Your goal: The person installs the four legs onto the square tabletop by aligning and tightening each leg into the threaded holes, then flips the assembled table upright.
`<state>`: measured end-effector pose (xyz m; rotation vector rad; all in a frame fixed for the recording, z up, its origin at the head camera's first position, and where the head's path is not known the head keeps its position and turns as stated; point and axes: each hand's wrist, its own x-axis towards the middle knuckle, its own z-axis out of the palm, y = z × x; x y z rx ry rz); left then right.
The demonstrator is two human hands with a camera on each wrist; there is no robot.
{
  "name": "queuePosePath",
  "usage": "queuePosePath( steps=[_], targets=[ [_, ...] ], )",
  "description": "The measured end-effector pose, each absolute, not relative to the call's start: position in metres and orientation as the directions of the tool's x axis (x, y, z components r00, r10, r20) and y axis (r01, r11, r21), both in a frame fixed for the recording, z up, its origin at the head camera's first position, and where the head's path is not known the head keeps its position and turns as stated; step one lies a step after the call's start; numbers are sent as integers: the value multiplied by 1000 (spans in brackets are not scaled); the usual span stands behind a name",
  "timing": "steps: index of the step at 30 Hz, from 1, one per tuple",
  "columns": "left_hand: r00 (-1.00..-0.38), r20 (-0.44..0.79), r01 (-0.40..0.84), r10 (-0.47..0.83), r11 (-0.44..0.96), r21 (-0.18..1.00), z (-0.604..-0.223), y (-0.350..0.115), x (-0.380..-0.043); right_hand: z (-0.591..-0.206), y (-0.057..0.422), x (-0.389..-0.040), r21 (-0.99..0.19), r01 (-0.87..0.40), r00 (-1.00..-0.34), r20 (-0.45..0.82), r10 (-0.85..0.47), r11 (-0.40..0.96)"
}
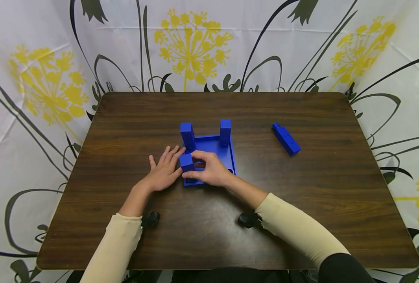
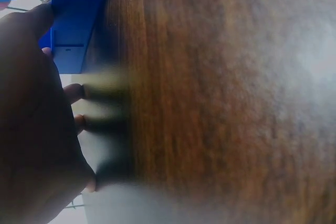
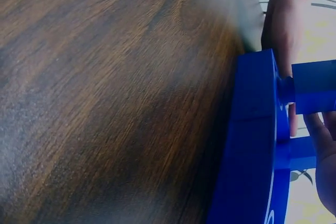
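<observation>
Right hand [image 1: 214, 169] pinches an upright blue post [image 1: 186, 162] between thumb and fingers, at the near-left corner of a blue tray [image 1: 209, 144]. Right wrist view: narrow neck shows between post and tray corner; depth of seating can't be told. Left hand [image 1: 163, 173] lies beside the tray's left side, fingers spread straight, gripping nothing, thumb and index nearest the wall. Far-left post [image 1: 187, 133] and far-right post [image 1: 225, 131] stand upright at the tray's corners. Loose post [image 1: 286, 139] lies on its side, right of tray, on brown tabletop [image 1: 301, 216]. Flowered cloth [image 1: 251, 23] behind.
</observation>
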<state>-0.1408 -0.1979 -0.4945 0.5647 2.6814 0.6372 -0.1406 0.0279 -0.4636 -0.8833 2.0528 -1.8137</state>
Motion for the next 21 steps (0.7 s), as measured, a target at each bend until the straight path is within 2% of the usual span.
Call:
queuePosePath(
  steps=[11,15,21],
  targets=[
    [-867,-226,293,445,820,492,-499,-199,-143,-467,29,-143,-935,-344,-739,215,-638,83],
    [-866,-243,285,438,830,479,-501,-200,-144,-464,32,-146,-930,-357,-701,206,-683,86],
    [-866,-248,283,434,835,472,-498,-199,-143,-459,35,-152,-955,-294,-618,152,-771,48]
  ],
)
